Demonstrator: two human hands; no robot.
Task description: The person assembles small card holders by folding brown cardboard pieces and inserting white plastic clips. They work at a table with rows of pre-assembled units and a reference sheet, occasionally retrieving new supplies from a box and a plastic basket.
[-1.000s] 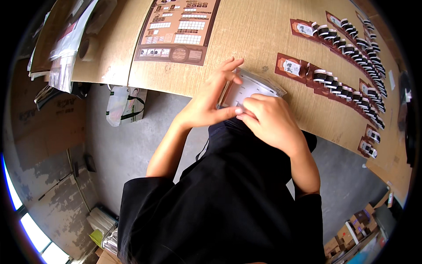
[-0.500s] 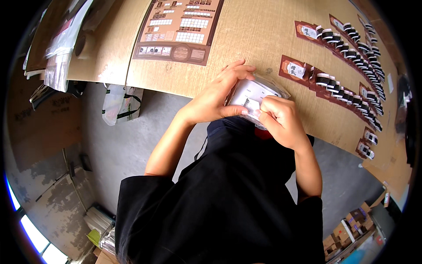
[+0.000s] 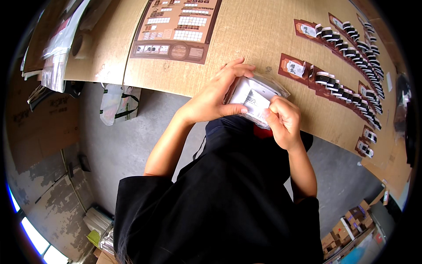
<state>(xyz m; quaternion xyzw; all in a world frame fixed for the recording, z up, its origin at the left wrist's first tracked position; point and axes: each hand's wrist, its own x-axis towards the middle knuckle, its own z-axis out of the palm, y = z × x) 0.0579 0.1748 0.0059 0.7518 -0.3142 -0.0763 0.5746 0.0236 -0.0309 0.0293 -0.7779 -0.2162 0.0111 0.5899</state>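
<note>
A flat pack (image 3: 240,93) in clear plastic, white on its upper face, rests at the table's near edge above my lap. My left hand (image 3: 210,100) grips its left side, fingers along the far edge and thumb on the near part. Over the white face lies a small white printed slip (image 3: 256,104). My right hand (image 3: 285,121) pinches the slip's right edge between thumb and bent fingers. Whether the slip is stuck to the pack, I cannot tell. Loose clear film shows at the pack's far right corner.
A brown printed sheet (image 3: 175,33) lies on the wooden table (image 3: 246,31) at the far left. To the right, several rows of brown cards and black-and-white pieces (image 3: 343,93) run across the table. Plastic-covered sheets (image 3: 59,57) are at the left; a bag (image 3: 119,105) hangs below the edge.
My right hand has shifted slightly right and its grip has turned. More of the printed slip now shows on the pack. The left hand has stayed nearly still.
</note>
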